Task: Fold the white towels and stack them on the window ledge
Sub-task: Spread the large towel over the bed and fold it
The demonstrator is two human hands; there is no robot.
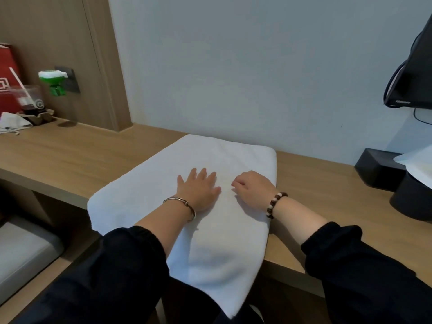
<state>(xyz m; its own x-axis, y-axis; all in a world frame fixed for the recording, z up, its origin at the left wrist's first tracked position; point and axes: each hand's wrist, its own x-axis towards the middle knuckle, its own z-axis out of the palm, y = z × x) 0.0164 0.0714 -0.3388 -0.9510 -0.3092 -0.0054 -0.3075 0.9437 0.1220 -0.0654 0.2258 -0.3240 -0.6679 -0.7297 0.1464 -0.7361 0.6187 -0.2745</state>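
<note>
A folded white towel (145, 190) lies across the wooden ledge (70, 155), its far edge close to the pale wall and its near end hanging over the ledge's front edge. My left hand (198, 190) presses flat on the middle of the towel, fingers straight and spread. My right hand (252, 188) rests on the towel just to the right, fingers curled under with the knuckles up; whether they pinch any fabric is hidden. Both forearms come from dark sleeves, with a metal bangle on the left wrist and a bead bracelet on the right.
At the ledge's far left stand a red bag (8, 76), a plastic cup (28, 97) and crumpled cloth (14, 123). A green plug-in device (55, 81) sits in a wall socket. A black box (376, 169) and a monitor (413, 73) are at the right. A grey seat (23, 251) sits below left.
</note>
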